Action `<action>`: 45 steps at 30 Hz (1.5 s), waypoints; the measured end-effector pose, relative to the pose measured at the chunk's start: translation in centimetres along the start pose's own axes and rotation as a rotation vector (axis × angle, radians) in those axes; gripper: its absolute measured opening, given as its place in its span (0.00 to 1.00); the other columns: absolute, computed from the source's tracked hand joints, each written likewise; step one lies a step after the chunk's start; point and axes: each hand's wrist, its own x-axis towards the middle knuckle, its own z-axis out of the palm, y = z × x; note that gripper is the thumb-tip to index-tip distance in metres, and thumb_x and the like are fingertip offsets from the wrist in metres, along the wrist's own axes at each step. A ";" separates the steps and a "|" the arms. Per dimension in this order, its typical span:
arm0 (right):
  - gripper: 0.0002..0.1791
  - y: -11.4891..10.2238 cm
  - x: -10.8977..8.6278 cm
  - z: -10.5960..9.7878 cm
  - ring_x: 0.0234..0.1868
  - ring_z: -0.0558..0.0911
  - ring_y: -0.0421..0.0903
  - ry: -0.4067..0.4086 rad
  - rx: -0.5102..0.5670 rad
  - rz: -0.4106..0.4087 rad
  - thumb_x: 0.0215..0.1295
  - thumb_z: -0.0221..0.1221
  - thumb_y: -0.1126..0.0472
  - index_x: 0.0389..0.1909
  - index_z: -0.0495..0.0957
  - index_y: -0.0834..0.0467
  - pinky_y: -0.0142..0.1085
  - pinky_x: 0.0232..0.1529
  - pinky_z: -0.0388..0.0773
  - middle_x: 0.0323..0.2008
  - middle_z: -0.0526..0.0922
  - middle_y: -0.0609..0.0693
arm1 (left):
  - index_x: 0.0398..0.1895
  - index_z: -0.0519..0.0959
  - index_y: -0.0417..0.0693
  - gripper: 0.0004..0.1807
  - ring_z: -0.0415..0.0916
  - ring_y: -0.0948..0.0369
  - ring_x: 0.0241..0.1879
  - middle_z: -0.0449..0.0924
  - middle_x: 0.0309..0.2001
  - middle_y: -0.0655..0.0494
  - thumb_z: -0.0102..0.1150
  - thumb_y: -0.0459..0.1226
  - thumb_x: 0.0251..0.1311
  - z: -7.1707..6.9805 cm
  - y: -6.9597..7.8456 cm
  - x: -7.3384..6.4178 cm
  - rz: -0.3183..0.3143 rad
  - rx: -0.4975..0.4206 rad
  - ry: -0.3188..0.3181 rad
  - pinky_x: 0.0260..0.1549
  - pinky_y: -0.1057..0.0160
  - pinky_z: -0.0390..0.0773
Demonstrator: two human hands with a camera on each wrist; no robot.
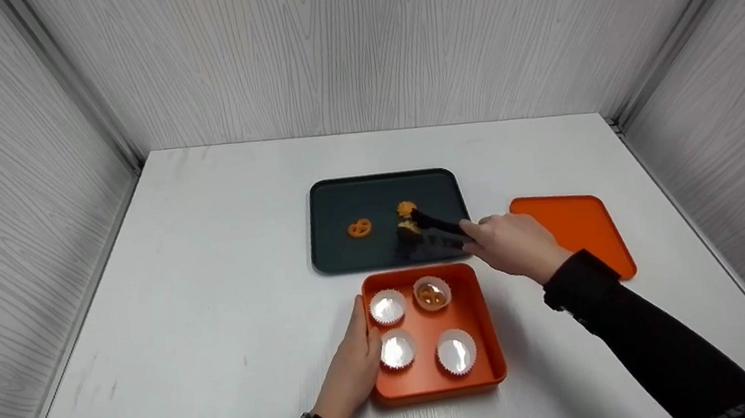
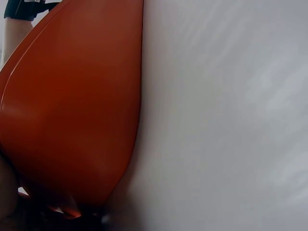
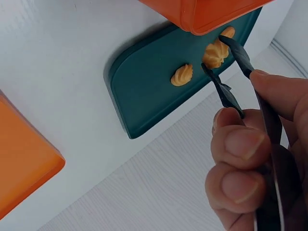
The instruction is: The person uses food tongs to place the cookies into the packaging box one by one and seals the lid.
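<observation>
My left hand point(image 1: 353, 365) holds the left wall of an orange box point(image 1: 433, 386), thumb at the rim and fingers along the outside. Inside stand white paper cups point(image 1: 457, 351), one with a pretzel point(image 1: 431, 294) in it. Black tongs point(image 1: 440, 222) are gripped in my right hand point(image 1: 514, 242), reaching over the dark green tray point(image 1: 336, 195). In the right wrist view, the tong tips lie at either side of a piped cookie point(image 3: 215, 54). Another swirled cookie point(image 3: 183, 75) sits beside it on the tray. A pretzel point(image 1: 359, 228) lies farther left there.
A flat orange lid or tray point(image 1: 575, 229) lies to the right, partly behind my right forearm. The white table point(image 1: 217, 308) is bounded by pale wood-grain panels point(image 1: 355, 44) at the back and both sides.
</observation>
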 end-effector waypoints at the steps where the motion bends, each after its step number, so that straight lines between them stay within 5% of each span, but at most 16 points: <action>1: 0.20 0.0 -0.3 -0.1 0.20 0.75 0.47 0.020 -0.006 -0.014 0.67 0.67 0.56 0.56 0.82 0.62 0.37 0.22 0.77 0.27 0.83 0.55 | 0.81 0.44 0.32 0.34 0.49 0.48 0.79 0.48 0.81 0.39 0.40 0.37 0.79 0.0 0.0 0.0 -0.001 0.001 0.000 0.76 0.46 0.52; 10: 0.21 -0.8 -3.4 -1.6 0.13 0.60 0.42 0.160 -0.046 -0.112 0.63 0.71 0.57 0.56 0.83 0.60 0.30 0.14 0.59 0.20 0.76 0.52 | 0.81 0.43 0.33 0.35 0.48 0.48 0.80 0.47 0.81 0.40 0.39 0.39 0.80 0.0 0.0 0.0 -0.017 -0.001 -0.014 0.77 0.46 0.52; 20: 0.24 -2.3 -5.4 -2.6 0.12 0.57 0.39 0.181 -0.080 -0.169 0.63 0.72 0.56 0.59 0.82 0.59 0.28 0.14 0.55 0.21 0.76 0.48 | 0.82 0.43 0.35 0.35 0.48 0.50 0.80 0.47 0.81 0.42 0.39 0.38 0.80 -0.2 0.1 0.2 -0.021 -0.012 -0.006 0.77 0.47 0.52; 26: 0.25 -3.0 -5.9 -2.6 0.12 0.60 0.39 0.169 -0.074 -0.197 0.63 0.71 0.54 0.59 0.82 0.59 0.26 0.14 0.58 0.24 0.81 0.49 | 0.82 0.44 0.34 0.35 0.47 0.49 0.80 0.47 0.81 0.41 0.39 0.38 0.79 -0.1 0.0 0.1 -0.014 -0.008 -0.002 0.77 0.47 0.51; 33: 0.27 -4.0 -6.3 -2.3 0.13 0.57 0.38 0.103 -0.060 -0.231 0.63 0.71 0.54 0.61 0.81 0.57 0.26 0.15 0.54 0.22 0.75 0.47 | 0.82 0.43 0.35 0.34 0.47 0.49 0.80 0.47 0.81 0.41 0.38 0.39 0.80 0.0 0.1 0.0 -0.018 -0.022 -0.010 0.77 0.47 0.51; 45: 0.24 -5.2 -5.7 -1.2 0.12 0.59 0.38 -0.004 -0.029 -0.261 0.65 0.70 0.54 0.60 0.82 0.58 0.23 0.16 0.64 0.26 0.83 0.50 | 0.82 0.43 0.34 0.35 0.47 0.49 0.80 0.46 0.81 0.41 0.39 0.39 0.80 -0.1 0.2 0.0 -0.024 -0.032 -0.006 0.77 0.47 0.52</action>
